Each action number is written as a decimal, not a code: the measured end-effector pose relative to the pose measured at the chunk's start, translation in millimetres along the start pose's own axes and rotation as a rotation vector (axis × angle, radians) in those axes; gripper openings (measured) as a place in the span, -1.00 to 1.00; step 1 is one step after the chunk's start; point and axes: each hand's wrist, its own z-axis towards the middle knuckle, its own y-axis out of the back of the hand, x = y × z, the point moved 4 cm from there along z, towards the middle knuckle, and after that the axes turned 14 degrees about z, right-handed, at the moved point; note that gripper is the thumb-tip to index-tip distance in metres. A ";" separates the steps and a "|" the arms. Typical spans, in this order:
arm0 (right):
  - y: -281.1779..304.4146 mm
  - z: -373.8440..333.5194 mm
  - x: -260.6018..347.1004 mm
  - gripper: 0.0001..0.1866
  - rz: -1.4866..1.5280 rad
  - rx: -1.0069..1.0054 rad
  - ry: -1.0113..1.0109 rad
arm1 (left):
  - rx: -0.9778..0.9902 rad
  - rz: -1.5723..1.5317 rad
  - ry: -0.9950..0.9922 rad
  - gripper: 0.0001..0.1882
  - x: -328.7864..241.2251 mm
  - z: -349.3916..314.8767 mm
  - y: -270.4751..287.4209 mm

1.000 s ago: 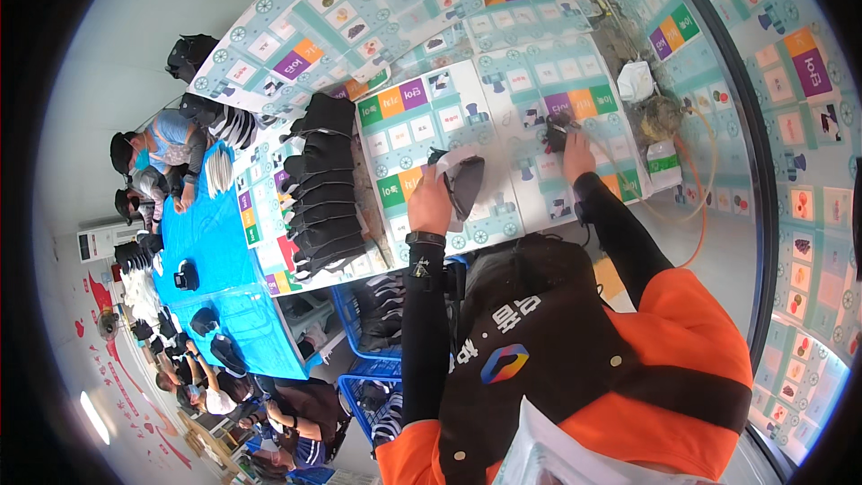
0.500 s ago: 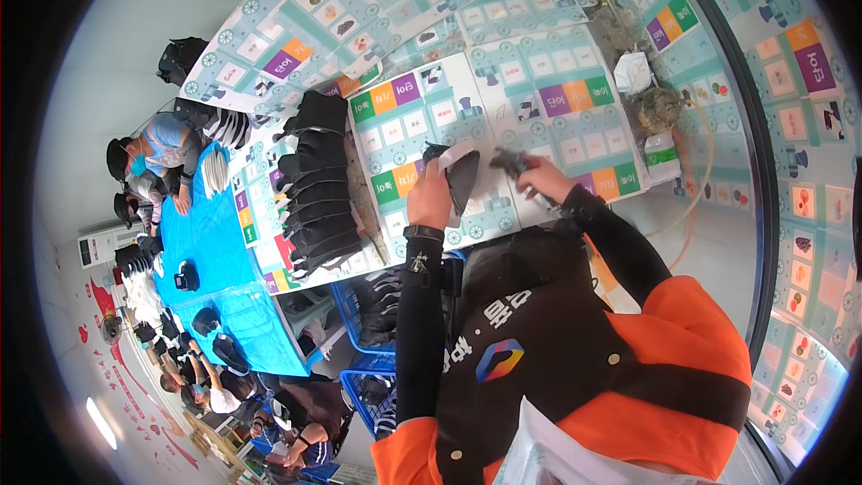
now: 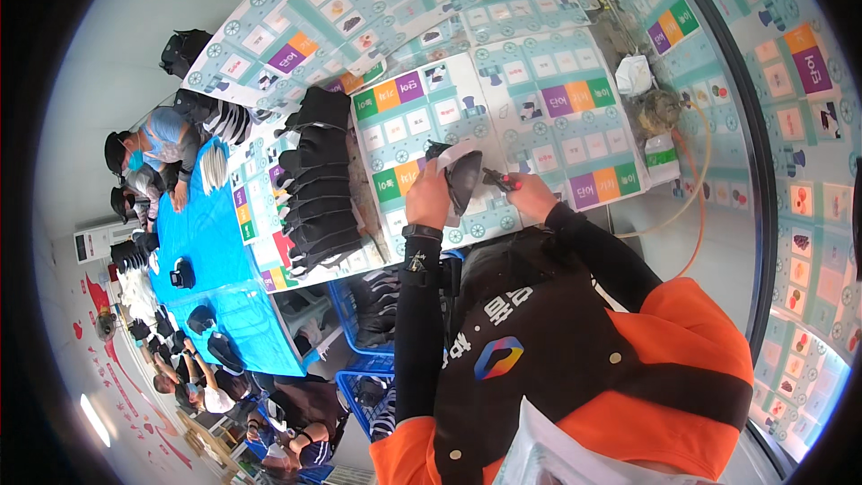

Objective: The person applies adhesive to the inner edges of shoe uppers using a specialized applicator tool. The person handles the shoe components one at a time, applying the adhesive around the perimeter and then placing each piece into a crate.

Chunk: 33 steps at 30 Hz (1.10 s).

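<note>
My left hand (image 3: pixel 429 198) grips a black cap (image 3: pixel 463 181) by its edge, above the patterned table sheet. A pale band (image 3: pixel 456 154) shows along the cap's upper side. Just right of the cap, my right hand (image 3: pixel 533 196) is closed on a dark hand tool with red on its grip, resembling pliers (image 3: pixel 496 180). The tool's head points at the cap's right side with a small gap between them. A long row of nested black caps (image 3: pixel 316 181) lies to the left of my left hand.
Blue plastic crates (image 3: pixel 366 361) with dark caps stand below the table's left front edge. A blue-covered table (image 3: pixel 193 238) farther left holds caps, and co-workers (image 3: pixel 162 148) sit around it. Thin hoses (image 3: pixel 700 189) hang at the right beside a white cloth-like bundle (image 3: pixel 633 74).
My right hand has moved slightly down and left, bringing the tool nearer the cap. The tool has turned and shows its red grip. My left hand keeps its hold on the cap.
</note>
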 end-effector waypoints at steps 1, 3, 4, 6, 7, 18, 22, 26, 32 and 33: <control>-2.3 2.1 -2.5 -0.72 -0.003 0.004 0.001 | -0.001 -0.001 0.005 -0.66 1.5 -1.5 1.5; -6.0 6.8 -8.3 -0.73 -0.044 0.078 0.057 | 0.003 -0.028 -0.014 -0.64 -1.4 0.0 2.3; -6.5 9.0 -12.4 -0.73 -0.045 0.075 0.056 | 0.002 -0.030 -0.017 -0.64 -1.8 0.1 3.3; -6.1 12.1 -13.4 -0.69 0.002 0.026 0.021 | -0.008 -0.040 0.007 -0.61 1.6 -1.9 3.9; -4.7 13.0 -13.7 -0.69 0.000 0.027 0.021 | -0.008 -0.041 0.009 -0.61 1.6 -1.9 3.4; -10.2 21.3 3.6 -0.64 -0.109 0.116 0.081 | 0.014 0.003 0.048 -0.65 16.5 -18.3 3.6; -14.1 14.4 12.1 -0.60 -0.113 0.189 0.078 | -0.029 -0.003 0.053 -0.64 21.7 -26.2 1.2; -13.7 11.6 16.2 -0.55 -0.138 0.200 0.044 | -0.034 -0.037 0.065 -0.65 23.1 -29.1 -0.3; -16.5 7.2 1.3 -0.52 -0.141 0.252 0.035 | -0.047 -0.044 0.077 -0.63 21.1 -30.1 2.6; -16.6 4.6 0.9 -0.53 -0.122 0.275 0.007 | -0.054 -0.074 0.088 -0.63 21.2 -29.9 2.5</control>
